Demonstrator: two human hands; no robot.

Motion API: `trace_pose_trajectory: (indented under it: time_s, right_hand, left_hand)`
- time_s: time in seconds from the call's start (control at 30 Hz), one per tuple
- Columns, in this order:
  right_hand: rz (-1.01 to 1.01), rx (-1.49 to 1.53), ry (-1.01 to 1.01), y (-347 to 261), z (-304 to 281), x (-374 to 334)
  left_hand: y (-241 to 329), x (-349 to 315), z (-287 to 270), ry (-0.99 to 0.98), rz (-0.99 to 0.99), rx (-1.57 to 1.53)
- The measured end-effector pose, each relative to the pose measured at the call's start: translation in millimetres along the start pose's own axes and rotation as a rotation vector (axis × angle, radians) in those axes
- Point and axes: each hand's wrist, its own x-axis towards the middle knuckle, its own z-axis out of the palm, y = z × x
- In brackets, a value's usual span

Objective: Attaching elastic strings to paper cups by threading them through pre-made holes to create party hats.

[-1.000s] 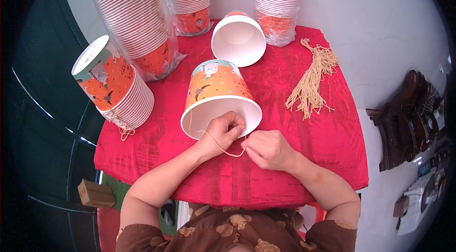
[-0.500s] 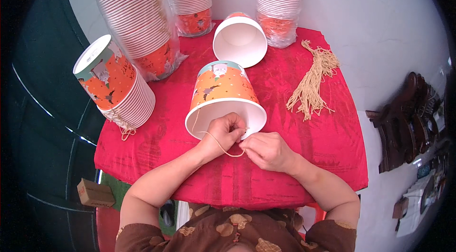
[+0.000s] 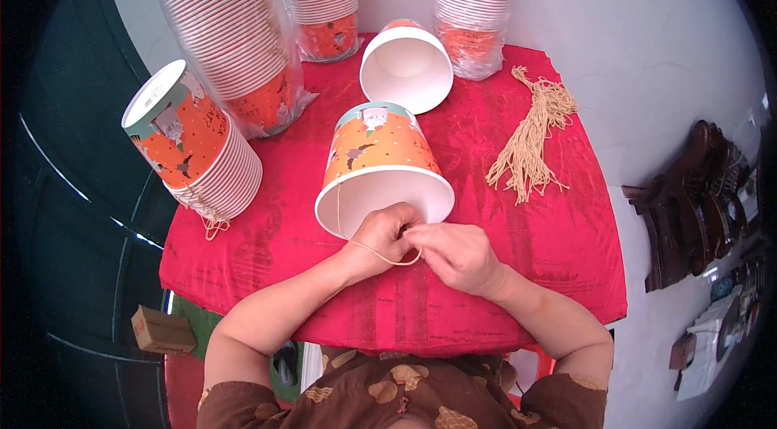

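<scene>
Bucket on its side on red cloth, mouth toward body, long axis running away, rim touching left hand. String looped below, pinched by left fingers and by right hand, just beside, at rim.

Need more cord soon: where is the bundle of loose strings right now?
In the head view, the bundle of tan strings lies on the red tablecloth at the person's right, beside the orange paper bucket.
</scene>
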Motion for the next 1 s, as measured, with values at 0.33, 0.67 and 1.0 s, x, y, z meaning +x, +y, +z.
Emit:
trace_pose_trajectory:
  time_s: [0.33,0.67,1.0]
  right_hand:
    - [0.242,-0.364,-0.049,3.5,-5.6,-4.8]
    - [0.201,-0.355,-0.045,15.1,-1.7,-9.8]
    - [0.196,-0.321,-0.079,13.4,0.6,-9.2]
  left_hand:
    - [-9.2,0.3,-3.7,-0.010,-0.018,-0.041]
    - [-0.5,0.8,-12.0,-0.057,-0.045,0.032]
    - [6.6,2.5,-15.7,-0.078,0.032,0.047]
